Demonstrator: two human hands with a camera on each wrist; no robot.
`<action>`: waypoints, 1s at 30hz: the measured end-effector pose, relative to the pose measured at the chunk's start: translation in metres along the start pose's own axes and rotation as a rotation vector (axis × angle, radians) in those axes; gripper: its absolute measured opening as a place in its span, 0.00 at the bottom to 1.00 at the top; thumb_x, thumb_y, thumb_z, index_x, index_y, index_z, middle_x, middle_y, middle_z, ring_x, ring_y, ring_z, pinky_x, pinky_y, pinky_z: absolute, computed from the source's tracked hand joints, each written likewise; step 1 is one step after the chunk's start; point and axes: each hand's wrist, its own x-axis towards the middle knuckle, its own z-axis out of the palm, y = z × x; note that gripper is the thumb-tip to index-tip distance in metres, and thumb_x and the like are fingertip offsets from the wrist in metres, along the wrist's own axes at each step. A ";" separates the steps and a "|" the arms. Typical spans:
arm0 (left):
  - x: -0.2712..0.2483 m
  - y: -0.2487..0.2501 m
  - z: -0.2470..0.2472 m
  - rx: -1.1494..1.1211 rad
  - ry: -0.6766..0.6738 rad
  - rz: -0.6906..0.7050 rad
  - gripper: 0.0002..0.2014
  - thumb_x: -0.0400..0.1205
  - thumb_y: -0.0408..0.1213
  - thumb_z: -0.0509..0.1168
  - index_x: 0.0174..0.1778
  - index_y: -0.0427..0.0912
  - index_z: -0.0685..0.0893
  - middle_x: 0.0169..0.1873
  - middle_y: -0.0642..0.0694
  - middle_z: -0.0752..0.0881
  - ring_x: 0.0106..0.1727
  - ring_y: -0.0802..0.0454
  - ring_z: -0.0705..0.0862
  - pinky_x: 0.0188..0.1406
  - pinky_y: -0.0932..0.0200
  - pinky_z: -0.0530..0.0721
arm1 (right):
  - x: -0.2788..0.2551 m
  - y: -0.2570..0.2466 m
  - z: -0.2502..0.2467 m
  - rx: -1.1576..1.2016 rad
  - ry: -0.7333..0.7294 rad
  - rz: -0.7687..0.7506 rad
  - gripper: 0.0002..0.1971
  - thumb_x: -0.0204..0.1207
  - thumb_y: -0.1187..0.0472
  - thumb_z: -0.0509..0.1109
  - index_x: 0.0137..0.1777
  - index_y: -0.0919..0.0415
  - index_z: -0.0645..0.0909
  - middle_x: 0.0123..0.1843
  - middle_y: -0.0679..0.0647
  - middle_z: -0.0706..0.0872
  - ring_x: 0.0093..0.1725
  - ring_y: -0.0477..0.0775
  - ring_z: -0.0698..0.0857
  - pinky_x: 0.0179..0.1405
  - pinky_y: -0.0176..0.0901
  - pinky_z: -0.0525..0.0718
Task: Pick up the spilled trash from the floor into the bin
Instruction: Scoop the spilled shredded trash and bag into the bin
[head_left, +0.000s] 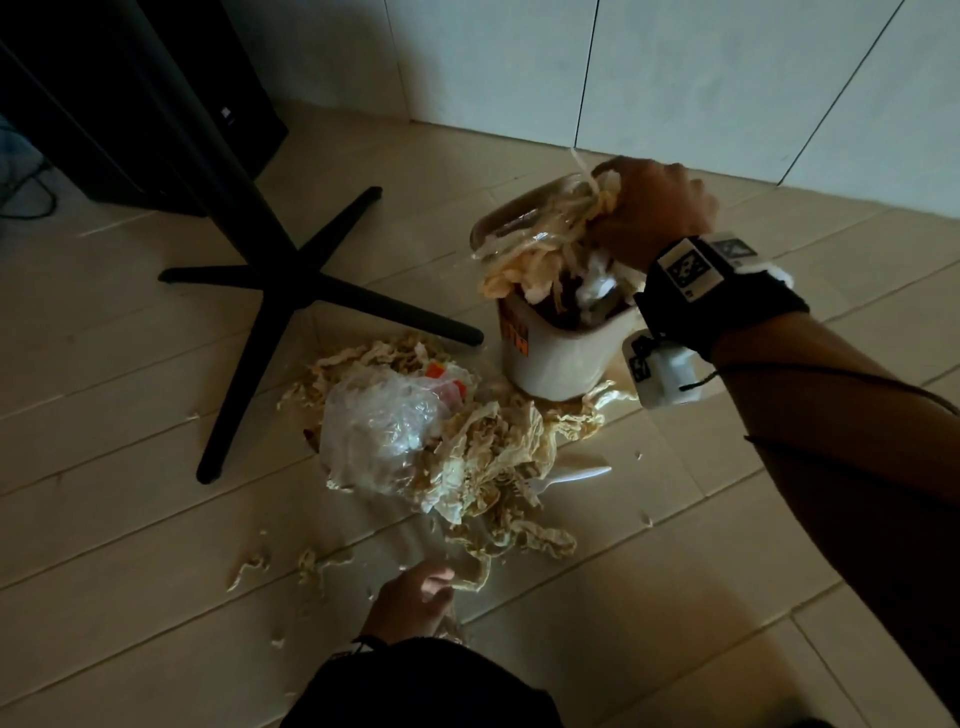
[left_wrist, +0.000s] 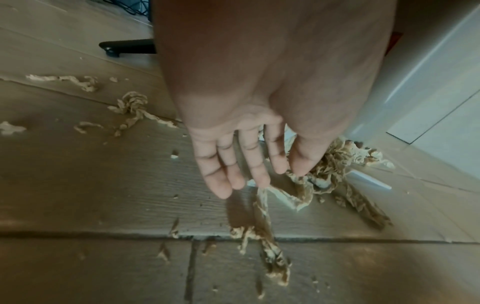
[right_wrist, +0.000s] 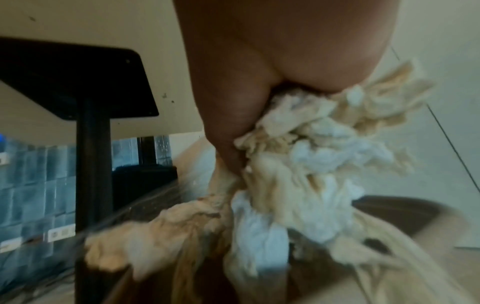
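Two hands are at work around the white bin (head_left: 556, 358), which stands upright on the pale tiled floor (head_left: 130, 519) near the wall (head_left: 727, 78). The right hand (head_left: 652, 215) is directly over the bin's open top, fingers clenched round a wad of stained, crumpled tissue (right_wrist: 306, 156) that trails down into the bin's mouth (already crowded with paper and plastic). A black wrist strap (head_left: 717, 296) with white marker blocks sits just behind that hand.

Most of the spilled trash pile (head_left: 467, 457) lies on the floor against the near side of the bin: brownish shredded tissue, a clear crumpled plastic bag (head_left: 374, 421) with something orange beneath it, and a white plastic fork (head_left: 576, 475) at the pile's edge nearest the bin. Loose tissue scraps (left_wrist: 130, 107) are scattered farther from the bin, towards the person.

The left hand (left_wrist: 244, 156) is low over the floor at the end of the pile farthest from the bin, its fingers (left_wrist: 218, 185) straight and relaxed, grasping nothing; the fingertips reach a twisted tissue strip (left_wrist: 301, 191), though actual contact is hard to judge.

A black table base (head_left: 291, 280) stands to the left of the bin.
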 end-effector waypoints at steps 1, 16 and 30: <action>-0.001 -0.002 0.001 0.020 0.004 0.000 0.11 0.81 0.42 0.69 0.45 0.67 0.78 0.43 0.63 0.86 0.40 0.79 0.83 0.44 0.83 0.74 | 0.004 0.002 0.007 -0.032 -0.023 -0.004 0.24 0.74 0.52 0.73 0.71 0.44 0.77 0.67 0.62 0.83 0.66 0.71 0.81 0.63 0.62 0.77; -0.004 -0.005 -0.002 0.142 0.007 -0.003 0.10 0.79 0.45 0.69 0.46 0.68 0.77 0.52 0.56 0.87 0.52 0.59 0.86 0.57 0.63 0.81 | 0.017 0.003 0.042 -0.126 -0.348 -0.065 0.43 0.67 0.46 0.77 0.82 0.42 0.62 0.83 0.61 0.63 0.80 0.72 0.63 0.76 0.70 0.68; 0.026 0.059 0.007 0.356 0.380 0.484 0.11 0.75 0.37 0.69 0.53 0.53 0.84 0.54 0.54 0.83 0.57 0.50 0.78 0.51 0.56 0.84 | -0.082 0.000 0.074 0.404 0.204 -0.537 0.12 0.79 0.62 0.62 0.52 0.57 0.88 0.55 0.52 0.86 0.48 0.44 0.81 0.47 0.33 0.75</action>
